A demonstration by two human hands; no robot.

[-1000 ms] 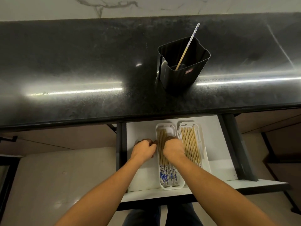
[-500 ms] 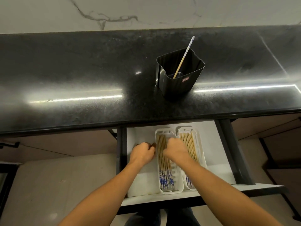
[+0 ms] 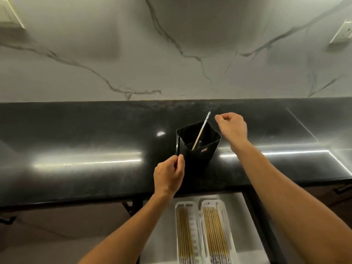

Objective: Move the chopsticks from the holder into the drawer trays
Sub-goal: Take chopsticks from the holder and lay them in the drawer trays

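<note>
Pinching the left corner of the holder (image 3: 199, 159) with my left hand (image 3: 168, 174), my curled, empty right hand (image 3: 231, 126) just right of the lone chopstick (image 3: 202, 130) leaning inside it, I judge a clumsy grab could tip the holder.

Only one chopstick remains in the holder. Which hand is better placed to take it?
The right hand: it hovers beside the raised tip of the chopstick, fingers curled. The left hand sits low, pinching the near corner of the holder.

left hand (image 3: 169, 175) pinches holder (image 3: 202, 155) edge; right hand (image 3: 232, 128) curled, empty, just beside lone chopstick (image 3: 201, 131)
</note>
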